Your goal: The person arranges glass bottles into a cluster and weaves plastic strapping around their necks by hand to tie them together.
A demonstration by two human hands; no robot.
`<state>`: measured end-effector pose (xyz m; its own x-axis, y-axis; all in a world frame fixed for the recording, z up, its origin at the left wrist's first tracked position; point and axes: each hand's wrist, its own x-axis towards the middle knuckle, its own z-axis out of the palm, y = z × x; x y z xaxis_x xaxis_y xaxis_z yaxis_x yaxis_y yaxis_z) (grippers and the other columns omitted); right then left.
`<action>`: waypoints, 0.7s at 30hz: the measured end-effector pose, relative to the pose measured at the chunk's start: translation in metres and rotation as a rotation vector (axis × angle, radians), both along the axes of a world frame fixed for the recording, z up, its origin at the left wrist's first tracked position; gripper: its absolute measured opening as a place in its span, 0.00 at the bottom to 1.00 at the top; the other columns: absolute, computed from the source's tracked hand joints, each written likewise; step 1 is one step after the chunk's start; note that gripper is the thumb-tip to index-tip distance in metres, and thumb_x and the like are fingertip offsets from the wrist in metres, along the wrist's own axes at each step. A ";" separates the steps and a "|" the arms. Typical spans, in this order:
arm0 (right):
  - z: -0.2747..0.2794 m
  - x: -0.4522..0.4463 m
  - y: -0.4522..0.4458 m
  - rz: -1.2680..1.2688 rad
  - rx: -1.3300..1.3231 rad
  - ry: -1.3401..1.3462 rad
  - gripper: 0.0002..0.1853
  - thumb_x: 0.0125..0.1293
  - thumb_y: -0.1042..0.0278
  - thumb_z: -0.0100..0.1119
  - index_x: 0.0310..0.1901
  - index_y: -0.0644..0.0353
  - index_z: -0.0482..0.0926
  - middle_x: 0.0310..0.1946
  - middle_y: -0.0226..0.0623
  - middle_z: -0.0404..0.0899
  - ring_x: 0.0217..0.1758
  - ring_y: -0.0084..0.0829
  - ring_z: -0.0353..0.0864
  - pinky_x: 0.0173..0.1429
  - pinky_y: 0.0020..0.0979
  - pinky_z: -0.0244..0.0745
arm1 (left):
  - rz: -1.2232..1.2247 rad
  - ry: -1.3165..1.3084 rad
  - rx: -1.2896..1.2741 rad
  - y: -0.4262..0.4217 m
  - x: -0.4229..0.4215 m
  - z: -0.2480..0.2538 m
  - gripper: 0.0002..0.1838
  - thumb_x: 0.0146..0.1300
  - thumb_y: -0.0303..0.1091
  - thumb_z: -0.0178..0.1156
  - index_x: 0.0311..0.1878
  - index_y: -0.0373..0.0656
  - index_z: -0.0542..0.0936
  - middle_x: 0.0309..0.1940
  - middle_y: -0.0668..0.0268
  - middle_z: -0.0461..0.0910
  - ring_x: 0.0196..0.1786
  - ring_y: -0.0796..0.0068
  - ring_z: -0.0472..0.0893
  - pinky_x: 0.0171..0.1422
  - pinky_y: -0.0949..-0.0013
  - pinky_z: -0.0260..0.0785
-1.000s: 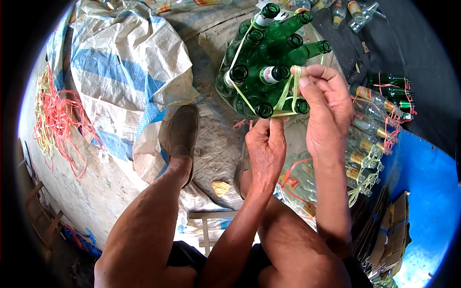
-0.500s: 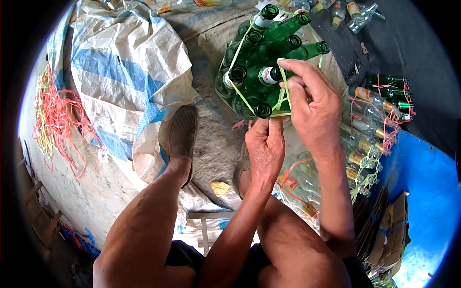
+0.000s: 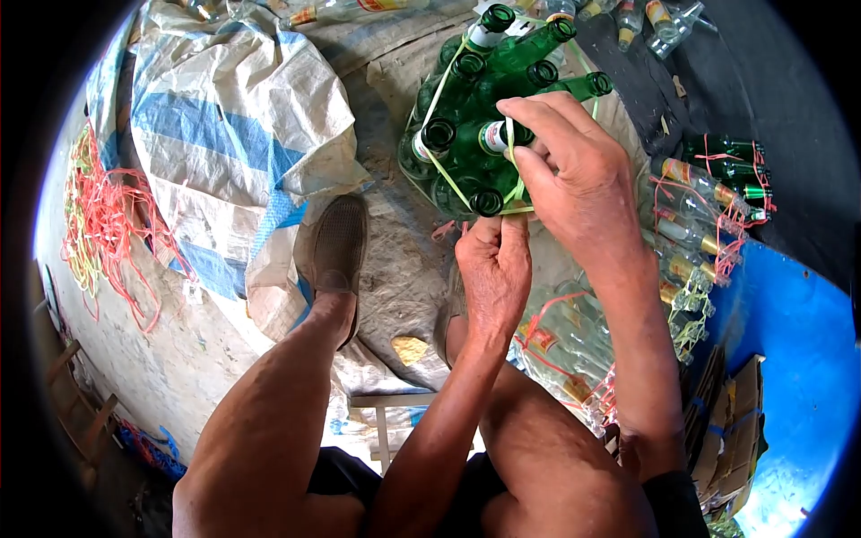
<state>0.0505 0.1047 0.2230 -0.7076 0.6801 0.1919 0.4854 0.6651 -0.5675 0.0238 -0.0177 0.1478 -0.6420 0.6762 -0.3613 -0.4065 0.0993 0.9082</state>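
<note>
Several green glass bottles (image 3: 466,166) stand bunched together on the floor, open necks toward me. A pale green plastic string (image 3: 455,181) runs around the outside of their necks. My right hand (image 3: 578,166) is over the near right of the bunch, with a length of the string pinched between thumb and forefinger. At the near edge, just below a bottle mouth (image 3: 486,202), my left hand (image 3: 495,269) is closed with thumb and forefinger on the string. The bottles' right side is partly hidden behind my right hand.
Clear bottles (image 3: 560,345) tied with red string lie right of my legs. A tangle of red and green string (image 3: 117,224) lies at the left, beside a white and blue woven sack (image 3: 242,134). Flattened cardboard (image 3: 731,430) stands at lower right.
My right hand has shifted slightly left and its forearm has swung right, drawing the string's end across the bottle necks. My left hand stays at the near edge.
</note>
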 end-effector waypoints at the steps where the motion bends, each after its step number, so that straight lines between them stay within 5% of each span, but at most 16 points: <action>1: 0.000 0.000 0.001 0.006 0.004 -0.004 0.21 0.64 0.86 0.65 0.59 0.62 0.85 0.53 0.40 0.86 0.38 0.31 0.87 0.42 0.33 0.82 | 0.002 -0.022 -0.003 0.000 0.000 0.000 0.21 0.82 0.33 0.63 0.28 0.34 0.79 0.24 0.75 0.75 0.30 0.85 0.69 0.34 0.72 0.62; 3: 0.000 -0.002 0.003 0.019 0.012 -0.011 0.21 0.64 0.84 0.66 0.59 0.63 0.84 0.52 0.41 0.86 0.37 0.34 0.87 0.43 0.34 0.81 | 0.005 -0.066 -0.008 -0.001 0.001 -0.001 0.20 0.82 0.32 0.63 0.28 0.35 0.79 0.24 0.76 0.75 0.29 0.85 0.69 0.34 0.73 0.62; 6: 0.002 -0.003 0.007 0.065 0.001 -0.029 0.17 0.66 0.82 0.64 0.56 0.64 0.85 0.51 0.45 0.84 0.50 0.54 0.88 0.52 0.46 0.84 | 0.011 -0.110 -0.009 -0.002 0.000 0.004 0.20 0.82 0.31 0.62 0.28 0.35 0.79 0.25 0.78 0.73 0.30 0.87 0.67 0.33 0.73 0.60; 12: -0.003 -0.005 0.011 0.050 -0.045 -0.066 0.16 0.65 0.82 0.63 0.54 0.66 0.84 0.50 0.48 0.83 0.51 0.56 0.86 0.55 0.48 0.82 | -0.033 0.101 -0.041 -0.010 -0.006 0.006 0.11 0.80 0.29 0.60 0.40 0.33 0.85 0.23 0.74 0.73 0.29 0.87 0.67 0.33 0.72 0.62; 18: -0.007 -0.002 0.011 0.060 -0.048 -0.043 0.16 0.65 0.83 0.61 0.54 0.67 0.84 0.50 0.49 0.82 0.53 0.55 0.85 0.57 0.48 0.81 | -0.018 0.116 -0.105 -0.018 -0.012 0.011 0.11 0.80 0.29 0.61 0.39 0.34 0.85 0.23 0.74 0.74 0.29 0.86 0.68 0.33 0.73 0.64; 19: -0.008 -0.002 0.012 0.062 -0.056 -0.041 0.16 0.64 0.83 0.61 0.54 0.67 0.84 0.50 0.50 0.81 0.52 0.55 0.85 0.57 0.48 0.81 | 0.005 0.139 -0.090 -0.019 -0.011 0.008 0.12 0.81 0.30 0.62 0.39 0.35 0.89 0.23 0.81 0.72 0.28 0.90 0.65 0.31 0.77 0.56; 21: -0.010 -0.001 0.014 0.066 -0.075 -0.036 0.17 0.63 0.84 0.60 0.53 0.68 0.84 0.49 0.50 0.81 0.52 0.55 0.85 0.57 0.48 0.81 | 0.014 0.114 -0.089 -0.020 -0.012 0.011 0.12 0.80 0.30 0.62 0.39 0.35 0.89 0.23 0.81 0.72 0.28 0.90 0.65 0.32 0.77 0.56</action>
<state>0.0491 0.1191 0.2133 -0.7565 0.6435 0.1164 0.4629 0.6527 -0.5997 0.0116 -0.0380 0.1584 -0.6915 0.6356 -0.3432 -0.3027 0.1763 0.9366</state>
